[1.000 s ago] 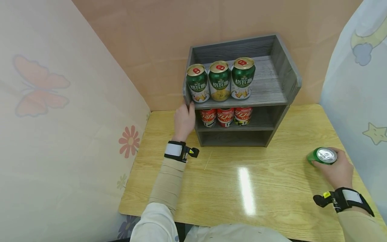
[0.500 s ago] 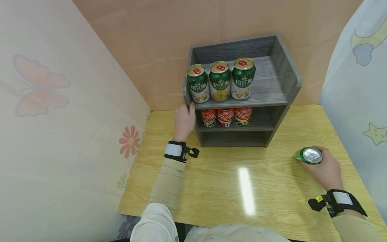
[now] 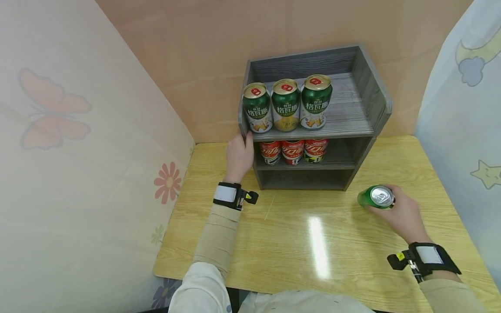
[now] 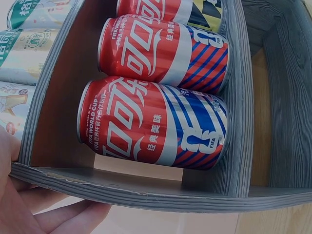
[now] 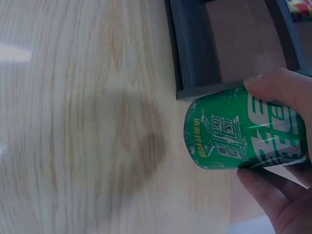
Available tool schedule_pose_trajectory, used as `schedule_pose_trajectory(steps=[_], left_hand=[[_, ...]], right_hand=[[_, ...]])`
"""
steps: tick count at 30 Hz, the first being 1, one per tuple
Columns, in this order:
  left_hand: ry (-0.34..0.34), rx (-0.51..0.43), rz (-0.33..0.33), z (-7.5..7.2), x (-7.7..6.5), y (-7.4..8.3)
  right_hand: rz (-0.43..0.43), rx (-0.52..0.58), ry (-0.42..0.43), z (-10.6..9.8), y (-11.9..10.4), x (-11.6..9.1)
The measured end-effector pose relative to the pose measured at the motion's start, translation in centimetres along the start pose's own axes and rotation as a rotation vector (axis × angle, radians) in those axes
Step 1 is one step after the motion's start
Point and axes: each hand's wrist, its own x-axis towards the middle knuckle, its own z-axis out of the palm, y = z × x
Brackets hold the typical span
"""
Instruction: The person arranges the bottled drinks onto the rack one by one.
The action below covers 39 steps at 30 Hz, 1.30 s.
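My right hand (image 3: pixel 405 216) grips a green soda can (image 3: pixel 368 198) with a silver top, held over the table right of the shelf. White lettering shows on that can (image 5: pixel 229 131) in the right wrist view, with the thumb and fingers on opposite sides. The grey wooden shelf (image 3: pixel 358 104) is gripped at its left side panel by my left hand (image 3: pixel 238 158). In the left wrist view the fingers of this hand (image 4: pixel 73 219) lie along the panel's outer face. Three green-and-white cans (image 3: pixel 286 106) with gold tops stand on the top level. Three red cola cans (image 3: pixel 292 152) stand below them.
The light wood table (image 3: pixel 289 243) carries the shelf near its back edge. Bare shelf surface (image 3: pixel 346 102) lies right of the top cans. The bottom compartment (image 3: pixel 305 179) holds nothing visible. Printed cloth walls (image 3: pixel 98 174) enclose the table.
My right hand has carried the green can leftward across the table toward the shelf. My left hand keeps its place on the shelf's side.
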Motion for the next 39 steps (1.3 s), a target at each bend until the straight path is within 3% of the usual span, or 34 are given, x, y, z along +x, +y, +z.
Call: schedule_pose_trajectory(steps=[12, 26, 32, 39], left_hand=[[-0.005, -0.013, 0.006, 0.0, 0.0, 0.0], [-0.007, -0.004, 0.009, 0.1, 0.0, 0.0], [-0.008, -0.007, 0.006, 0.1, 0.0, -0.1], [-0.010, -0.012, -0.005, 0.0, 0.0, 0.0]], right_hand=[[-0.053, 0.030, -0.098, 1.7, -3.5, 0.6], [-0.110, 0.106, -0.114, 4.6, -5.8, 1.5], [-0.059, 0.187, -0.144, 6.4, -6.5, 2.2], [0.070, 0.309, -0.182, 8.8, -7.3, 3.4]])
